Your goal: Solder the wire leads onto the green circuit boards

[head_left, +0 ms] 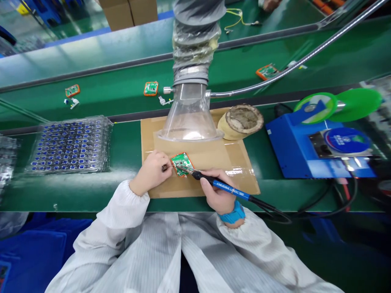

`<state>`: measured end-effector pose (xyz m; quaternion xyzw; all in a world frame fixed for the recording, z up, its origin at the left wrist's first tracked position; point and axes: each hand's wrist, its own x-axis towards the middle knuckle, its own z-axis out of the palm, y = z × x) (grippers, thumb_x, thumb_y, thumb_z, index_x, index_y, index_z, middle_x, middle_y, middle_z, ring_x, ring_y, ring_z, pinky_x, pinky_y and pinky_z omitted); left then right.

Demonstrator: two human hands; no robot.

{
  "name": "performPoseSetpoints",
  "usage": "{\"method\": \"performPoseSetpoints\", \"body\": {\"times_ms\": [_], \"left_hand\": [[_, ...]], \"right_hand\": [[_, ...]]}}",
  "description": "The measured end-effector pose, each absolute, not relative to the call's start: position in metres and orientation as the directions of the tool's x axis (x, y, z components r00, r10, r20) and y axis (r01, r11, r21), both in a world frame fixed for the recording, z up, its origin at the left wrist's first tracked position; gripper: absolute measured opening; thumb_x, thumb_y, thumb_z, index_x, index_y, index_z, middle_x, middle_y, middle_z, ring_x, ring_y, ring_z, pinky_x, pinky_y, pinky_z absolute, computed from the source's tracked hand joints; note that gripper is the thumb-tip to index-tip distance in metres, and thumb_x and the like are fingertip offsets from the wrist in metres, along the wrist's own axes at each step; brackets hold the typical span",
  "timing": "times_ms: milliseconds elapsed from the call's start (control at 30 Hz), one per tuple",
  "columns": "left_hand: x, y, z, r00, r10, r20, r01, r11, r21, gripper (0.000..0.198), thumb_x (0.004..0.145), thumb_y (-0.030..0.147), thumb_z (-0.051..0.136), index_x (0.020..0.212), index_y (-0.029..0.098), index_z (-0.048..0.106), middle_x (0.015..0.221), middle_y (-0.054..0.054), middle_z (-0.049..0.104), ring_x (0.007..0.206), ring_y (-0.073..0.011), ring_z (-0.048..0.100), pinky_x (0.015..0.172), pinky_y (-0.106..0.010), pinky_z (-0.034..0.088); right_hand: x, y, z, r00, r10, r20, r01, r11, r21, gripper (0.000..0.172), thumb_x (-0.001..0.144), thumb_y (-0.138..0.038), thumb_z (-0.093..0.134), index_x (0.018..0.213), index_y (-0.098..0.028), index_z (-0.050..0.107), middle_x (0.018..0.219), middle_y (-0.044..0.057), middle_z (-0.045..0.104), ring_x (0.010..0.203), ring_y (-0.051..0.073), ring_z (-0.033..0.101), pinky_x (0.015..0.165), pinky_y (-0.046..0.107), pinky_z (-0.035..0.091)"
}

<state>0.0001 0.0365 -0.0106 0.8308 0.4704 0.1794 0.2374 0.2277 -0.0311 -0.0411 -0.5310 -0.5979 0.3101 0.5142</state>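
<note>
A green circuit board with an orange rim (pixel 182 163) lies on a sheet of brown cardboard (pixel 238 179). From the right, my right hand (pixel 219 191) grips a soldering iron (pixel 226 186) with a blue and black handle, and its tip meets the face of the board. My left hand (pixel 156 173) is closed at the board's left edge, its fingers pinched on a small dark part (pixel 165 167) whose kind is too small to tell. A clear fume hood (pixel 191 114) hangs just above and behind the board.
Left stands a clear tray of small blue parts (pixel 70 144). A round stone-like pot (pixel 241 122) sits behind the cardboard. On the right are a blue soldering unit (pixel 320 150) and a green reel (pixel 316 108). More boards (pixel 150 88) lie on the green belt behind.
</note>
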Motion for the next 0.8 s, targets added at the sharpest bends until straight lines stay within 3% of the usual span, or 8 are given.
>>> {"method": "performPoseSetpoints", "body": {"times_ms": [800], "left_hand": [[0.0014, 0.0353, -0.0105, 0.435, 0.896, 0.089, 0.657, -0.384, 0.649, 0.019, 0.08, 0.006, 0.061, 0.066, 0.019, 0.056, 0.082, -0.003, 0.067, 0.084, -0.0191, 0.056, 0.084, -0.037, 0.046]], "right_hand": [[0.2229, -0.0261, -0.0347, 0.047, 0.911, 0.41, 0.363, 0.367, -0.857, 0.006, 0.087, -0.024, 0.068, 0.093, -0.025, 0.066, 0.081, 0.002, 0.073, 0.07, 0.018, 0.07, 0.063, 0.031, 0.057]]}}
